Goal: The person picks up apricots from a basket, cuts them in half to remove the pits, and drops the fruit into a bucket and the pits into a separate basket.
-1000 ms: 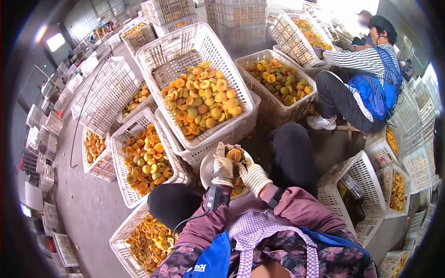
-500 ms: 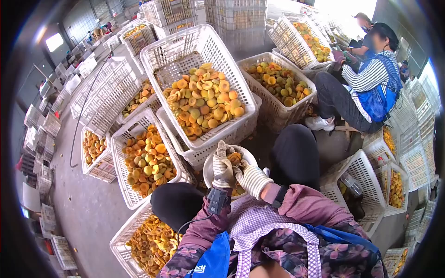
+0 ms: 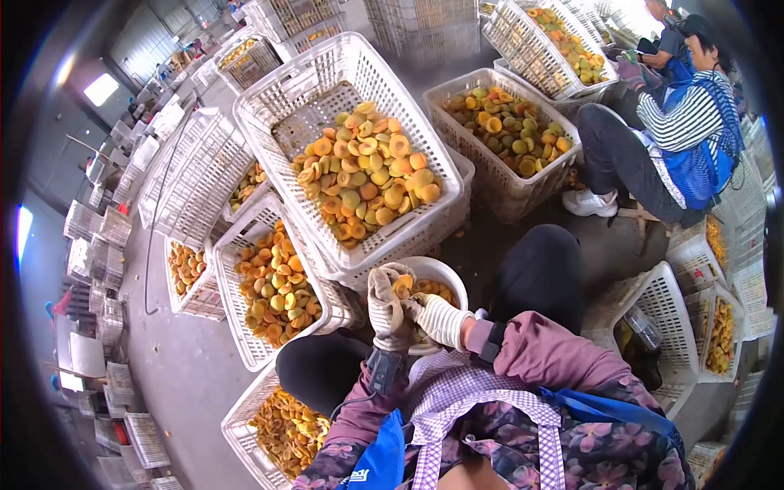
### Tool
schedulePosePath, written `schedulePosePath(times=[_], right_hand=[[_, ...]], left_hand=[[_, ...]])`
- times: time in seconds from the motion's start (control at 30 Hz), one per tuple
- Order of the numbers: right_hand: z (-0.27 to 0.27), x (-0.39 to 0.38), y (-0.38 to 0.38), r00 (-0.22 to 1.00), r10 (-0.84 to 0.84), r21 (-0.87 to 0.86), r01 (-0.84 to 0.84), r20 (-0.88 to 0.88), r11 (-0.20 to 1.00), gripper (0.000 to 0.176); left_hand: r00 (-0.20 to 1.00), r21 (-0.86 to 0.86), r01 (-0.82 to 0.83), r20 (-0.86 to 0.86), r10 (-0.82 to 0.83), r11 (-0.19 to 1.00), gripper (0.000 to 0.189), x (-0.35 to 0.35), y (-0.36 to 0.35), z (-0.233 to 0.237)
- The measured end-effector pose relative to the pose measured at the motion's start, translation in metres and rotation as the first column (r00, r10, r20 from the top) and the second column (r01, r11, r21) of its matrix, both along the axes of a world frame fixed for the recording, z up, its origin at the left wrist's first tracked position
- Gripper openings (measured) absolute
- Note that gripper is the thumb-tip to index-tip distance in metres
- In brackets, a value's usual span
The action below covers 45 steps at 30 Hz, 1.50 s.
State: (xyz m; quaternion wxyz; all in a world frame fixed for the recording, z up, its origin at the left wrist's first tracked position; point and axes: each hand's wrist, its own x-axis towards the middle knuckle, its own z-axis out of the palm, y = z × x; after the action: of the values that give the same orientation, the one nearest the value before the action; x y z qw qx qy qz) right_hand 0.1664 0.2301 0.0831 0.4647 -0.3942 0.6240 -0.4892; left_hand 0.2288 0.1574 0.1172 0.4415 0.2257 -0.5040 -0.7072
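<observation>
A halved orange fruit [image 3: 403,285] is between my gloved hands, over the left side of a white bucket [image 3: 457,286] with more fruit inside. My left hand [image 3: 387,306] is closed around this fruit, its fingers pointing up. My right hand [image 3: 437,318] touches the fruit from the right, with its fingers drawn together; what they pinch is hidden. Just beyond the bucket, a tilted white crate [image 3: 269,122] holds many fruit halves [image 3: 367,175].
White crates of fruit stand at the left [image 3: 237,327], lower left [image 3: 237,420] and back right [image 3: 506,200]. At right lies a tipped crate [image 3: 674,327] with a plastic bottle [image 3: 643,328]. A seated co-worker [image 3: 682,122] and another person [image 3: 674,45] are at upper right.
My hands have moved slightly left within the bucket area, and the fruit now shows at my left fingertips. The head view has shifted, so crates and the co-worker appear displaced.
</observation>
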Motion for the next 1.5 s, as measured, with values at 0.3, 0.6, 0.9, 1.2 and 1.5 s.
schedulePosePath(times=[0.3, 0.6, 0.9, 1.2, 1.5], right_hand=[[0.023, -0.013, 0.003, 0.91, 0.143, 0.069, -0.183, 0.39, 0.981, 0.025], [0.037, -0.036, 0.001, 0.66, 0.254, 0.203, -0.533, 0.706, 0.821, 0.044], [-0.067, -0.041, -0.037, 0.633, -0.25, 0.307, 0.021, 0.733, 0.951, 0.023], [-0.029, -0.116, 0.016, 0.832, -0.479, 0.226, 0.428, 0.279, 0.875, 0.022], [-0.015, -0.104, 0.034, 0.822, -0.549, 0.162, 0.527, 0.15, 0.834, 0.022]], left_hand=[[0.913, -0.415, 0.262, 0.4, -0.084, 0.871, 0.027, 0.004, -0.01, 0.021], [0.901, 0.434, -0.117, -0.331, 0.279, 0.893, 0.042, 0.004, -0.076, 0.042], [0.96, 0.043, -0.122, 0.26, 0.107, 0.992, 0.05, -0.091, -0.095, -0.005], [0.783, -0.109, 0.277, 0.601, -0.159, 0.955, 0.047, -0.166, -0.062, -0.035], [0.756, -0.074, 0.414, 0.583, -0.297, 0.907, 0.045, -0.168, -0.025, -0.023]])
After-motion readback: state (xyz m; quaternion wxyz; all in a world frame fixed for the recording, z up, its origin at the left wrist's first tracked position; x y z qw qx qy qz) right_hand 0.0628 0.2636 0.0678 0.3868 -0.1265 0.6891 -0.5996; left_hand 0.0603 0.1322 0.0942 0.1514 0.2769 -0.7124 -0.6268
